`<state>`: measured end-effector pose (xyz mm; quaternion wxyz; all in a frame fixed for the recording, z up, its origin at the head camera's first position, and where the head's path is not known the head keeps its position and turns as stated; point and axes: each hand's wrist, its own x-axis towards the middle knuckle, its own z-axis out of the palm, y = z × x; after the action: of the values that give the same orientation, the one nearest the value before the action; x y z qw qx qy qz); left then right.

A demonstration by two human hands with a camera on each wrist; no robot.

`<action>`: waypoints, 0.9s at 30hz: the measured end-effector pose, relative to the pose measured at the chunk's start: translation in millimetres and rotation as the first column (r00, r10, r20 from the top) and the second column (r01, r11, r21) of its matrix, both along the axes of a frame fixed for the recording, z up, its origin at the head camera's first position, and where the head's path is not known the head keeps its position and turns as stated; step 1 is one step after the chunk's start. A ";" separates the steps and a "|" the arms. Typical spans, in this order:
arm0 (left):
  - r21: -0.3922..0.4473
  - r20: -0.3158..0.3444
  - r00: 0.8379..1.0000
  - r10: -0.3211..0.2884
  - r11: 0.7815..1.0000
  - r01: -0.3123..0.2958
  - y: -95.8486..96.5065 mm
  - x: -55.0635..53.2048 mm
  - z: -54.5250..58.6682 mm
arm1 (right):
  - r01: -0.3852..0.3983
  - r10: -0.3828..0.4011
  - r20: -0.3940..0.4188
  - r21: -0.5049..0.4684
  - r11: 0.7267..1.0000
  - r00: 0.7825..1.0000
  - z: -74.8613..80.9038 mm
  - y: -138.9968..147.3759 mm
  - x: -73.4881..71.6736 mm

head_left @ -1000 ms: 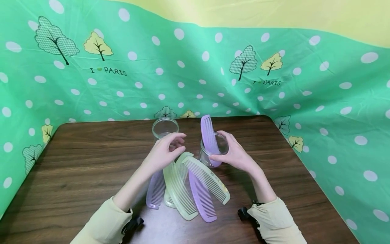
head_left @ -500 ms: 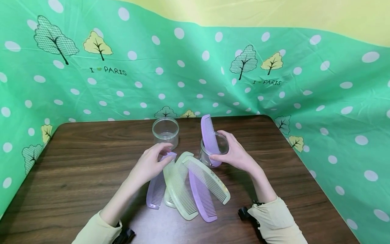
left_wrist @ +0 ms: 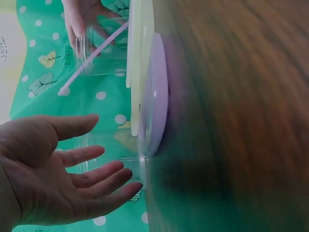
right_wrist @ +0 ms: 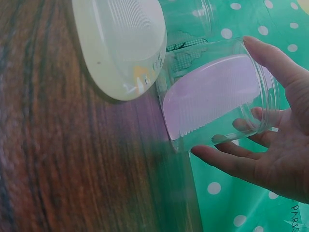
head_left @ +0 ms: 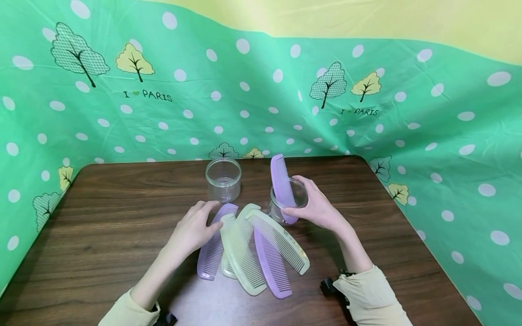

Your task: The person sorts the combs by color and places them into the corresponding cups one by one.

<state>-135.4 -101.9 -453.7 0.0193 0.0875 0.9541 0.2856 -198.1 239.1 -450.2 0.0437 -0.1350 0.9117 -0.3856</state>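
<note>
My left hand (head_left: 191, 231) hovers beside the leftmost purple comb (head_left: 211, 256), fingers spread and loosely bent with nothing in them. The left wrist view shows that palm (left_wrist: 53, 179) open, apart from the combs. My right hand (head_left: 318, 208) grips a clear round jar (head_left: 275, 213) near its rim, thumb on one side and fingers on the other. Inside that jar leans a purple comb (head_left: 280, 181), its upper end sticking out above the rim. Several combs lie fanned and overlapping on the table: a pale green one (head_left: 244, 262), a printed green one (head_left: 285, 244) and another purple one (head_left: 272, 267).
A second clear jar (head_left: 223, 185), holding nothing, stands behind the combs on the left. The brown wooden table (head_left: 102, 226) ends at a green dotted cloth (head_left: 183, 117) hung behind and along both sides.
My left hand has moved back from in front of the left jar, down and left to the leftmost purple comb. My right hand and its jar keep their place.
</note>
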 end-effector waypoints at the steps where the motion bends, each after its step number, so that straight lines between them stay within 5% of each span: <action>1: -0.010 0.006 1.000 0.007 1.000 -0.007 -0.4 0.6 -0.6 | 0.000 0.000 -0.001 0.000 1.000 1.000 -0.1 0.1 0.0; 11: -0.103 0.027 1.000 0.014 0.995 -0.011 0.2 4.0 -11.2 | -0.005 0.005 -0.015 0.004 1.000 1.000 -2.4 1.4 -1.3; 27: -0.144 0.056 0.998 0.000 0.990 0.008 10.1 8.2 -10.5 | -0.010 0.010 -0.008 -0.001 1.000 1.000 -2.7 2.3 -1.2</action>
<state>-127.2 -91.8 -464.1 0.0526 0.0800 0.9712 0.2184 -199.3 241.4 -452.9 0.0420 -0.1413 0.9109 -0.3854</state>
